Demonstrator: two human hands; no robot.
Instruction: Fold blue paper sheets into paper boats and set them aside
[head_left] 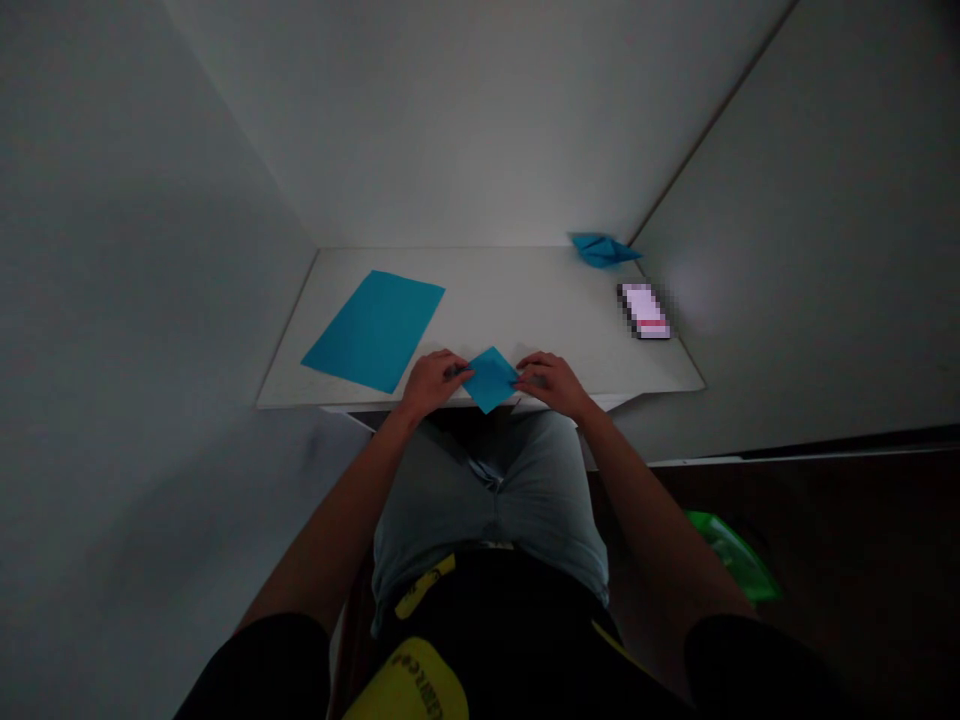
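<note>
A small diamond of folded blue paper (pixel 490 380) is held over the front edge of the white table. My left hand (pixel 437 380) pinches its left corner between thumb and fingers. At the opposite corner, my right hand (pixel 551 382) is closed on the paper in the same way. The lower point of the diamond reaches slightly past the table edge. Left of my hands lies a larger flat sheet of blue paper (pixel 379 330).
A folded blue paper figure (pixel 602 250) sits at the table's back right corner. In front of it lies a phone (pixel 643 310) with a lit screen. Walls enclose the white table (pixel 517 275) on several sides. A green bag (pixel 731 555) is on the dark floor at right.
</note>
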